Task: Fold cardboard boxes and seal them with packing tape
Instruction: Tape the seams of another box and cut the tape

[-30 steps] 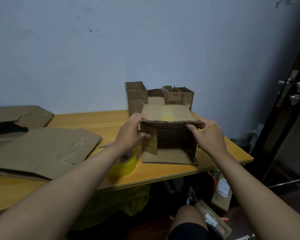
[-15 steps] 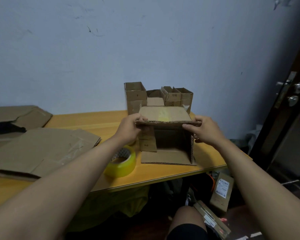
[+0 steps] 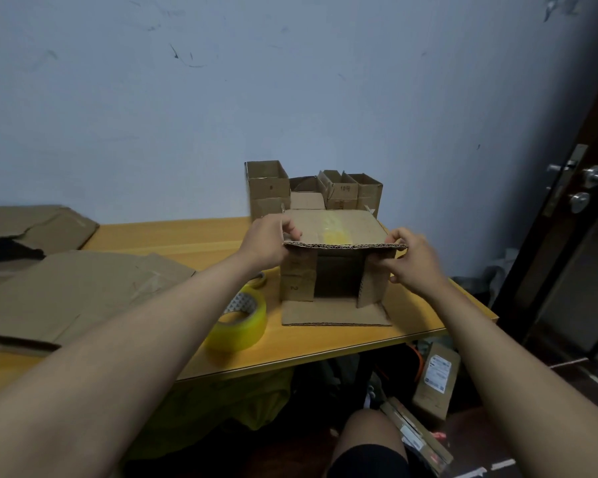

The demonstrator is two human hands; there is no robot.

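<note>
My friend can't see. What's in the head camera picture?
Two bare hands, left hand and right hand, hold the top flap of an open cardboard box lying on its side on a yellow table. A yellow tape roll sits left of it, small boxes behind.

The room was dim and bluish, the light soft and even on the wall. A faint sheen lay on the counter and on the tape roll. Deep shadow filled the space beneath. The wide lens bowed the door frame at the right edge. The left hand looked slightly motion-blurred; the near forearms were soft.
</note>
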